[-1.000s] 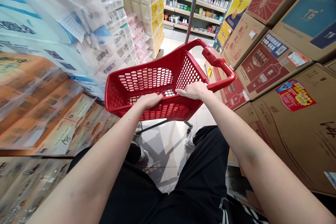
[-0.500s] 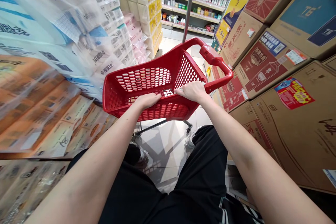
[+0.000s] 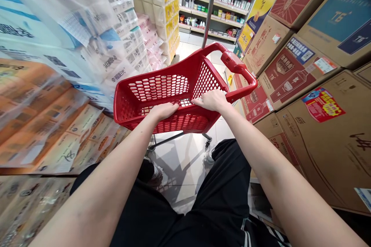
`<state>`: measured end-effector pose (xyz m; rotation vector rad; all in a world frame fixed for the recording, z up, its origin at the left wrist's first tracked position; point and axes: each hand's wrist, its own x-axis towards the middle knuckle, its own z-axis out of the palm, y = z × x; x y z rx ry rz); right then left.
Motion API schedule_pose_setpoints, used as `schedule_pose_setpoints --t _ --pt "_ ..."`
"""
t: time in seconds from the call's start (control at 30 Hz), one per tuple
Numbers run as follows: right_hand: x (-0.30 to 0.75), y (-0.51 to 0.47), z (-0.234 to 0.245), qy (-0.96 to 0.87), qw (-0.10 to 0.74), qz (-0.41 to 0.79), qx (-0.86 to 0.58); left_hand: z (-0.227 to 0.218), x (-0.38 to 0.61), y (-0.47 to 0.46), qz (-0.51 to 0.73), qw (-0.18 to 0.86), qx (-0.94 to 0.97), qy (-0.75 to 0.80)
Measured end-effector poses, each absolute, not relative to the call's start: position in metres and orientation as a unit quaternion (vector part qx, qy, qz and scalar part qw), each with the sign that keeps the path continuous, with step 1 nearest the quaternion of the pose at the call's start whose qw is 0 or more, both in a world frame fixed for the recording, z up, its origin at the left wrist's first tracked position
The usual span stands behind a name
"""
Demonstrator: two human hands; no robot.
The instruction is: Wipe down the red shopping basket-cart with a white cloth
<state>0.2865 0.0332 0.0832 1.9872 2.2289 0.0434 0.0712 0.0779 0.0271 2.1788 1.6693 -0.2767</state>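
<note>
A red plastic shopping basket on a wheeled frame stands in front of me in a narrow aisle, with nothing inside it. My left hand is curled over the near rim of the basket. Just to its right, my right hand grips the same rim close to where the red handle curves up. Both arms reach forward over my black shorts.
Stacked packs of tissue and paper goods wall in the left side. Brown cardboard cartons are piled high on the right. A grey pole and stocked shelves stand ahead, beyond the light tiled floor.
The basket and both hands have drifted very slightly left and down in view. The grip on the rim is the same.
</note>
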Motion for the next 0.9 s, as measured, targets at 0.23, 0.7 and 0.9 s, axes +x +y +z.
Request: schedule_pose_setpoints --t 0.23,0.7,0.9 --pt "0.283 0.028 0.083 0.746 0.075 0.047 0.66 0.02 0.068 0.082 -0.081 0.207 0.782 0.583" --pt "0.286 0.029 0.083 0.751 0.066 0.043 0.656 0.013 0.066 0.087 -0.078 0.204 0.795 0.566" --pt "0.288 0.037 0.085 0.745 0.097 -0.013 0.659 0.012 0.065 0.087 -0.075 0.201 0.795 0.568"
